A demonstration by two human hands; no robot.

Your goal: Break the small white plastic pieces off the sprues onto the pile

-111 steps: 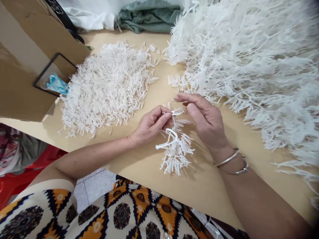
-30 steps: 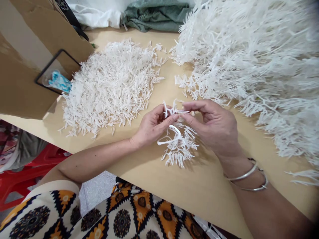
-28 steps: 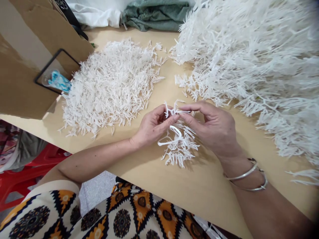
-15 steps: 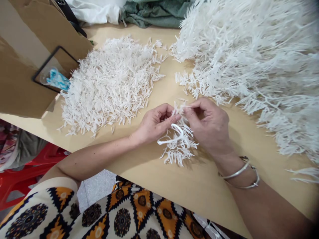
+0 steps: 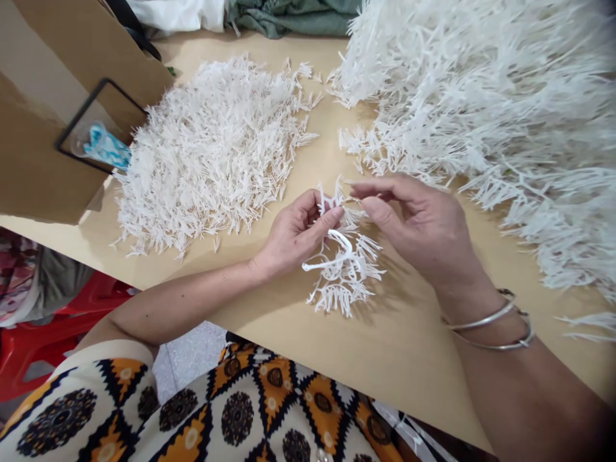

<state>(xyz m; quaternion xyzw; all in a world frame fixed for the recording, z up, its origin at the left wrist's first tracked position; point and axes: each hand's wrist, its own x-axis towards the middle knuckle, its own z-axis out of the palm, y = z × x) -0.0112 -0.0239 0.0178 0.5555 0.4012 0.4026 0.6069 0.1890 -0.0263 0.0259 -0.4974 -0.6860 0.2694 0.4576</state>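
My left hand (image 5: 293, 236) pinches a white plastic foliage sprig (image 5: 342, 298) between thumb and fingers. The sprig's thick curved stem loops below my thumb, and its thin frayed tips spread out over the table. Just to the right, my right hand (image 5: 423, 224) hovers with thumb and forefinger apart, close to the sprig's upper tips. I see nothing held in it, though its other fingers are partly hidden.
A heap of small white pieces (image 5: 212, 160) lies at left; a taller mound of white foliage (image 5: 481, 96) fills the right. A cardboard box (image 5: 43, 128) with a black frame (image 5: 79, 122) stands at far left. Fabric (image 5: 293, 16) lies at the back, a red stool (image 5: 29, 350) below.
My right hand has come away from the sprig toward the right, and its thumb and forefinger have parted. My left hand keeps its hold, with the sprig's upper stem now showing more.
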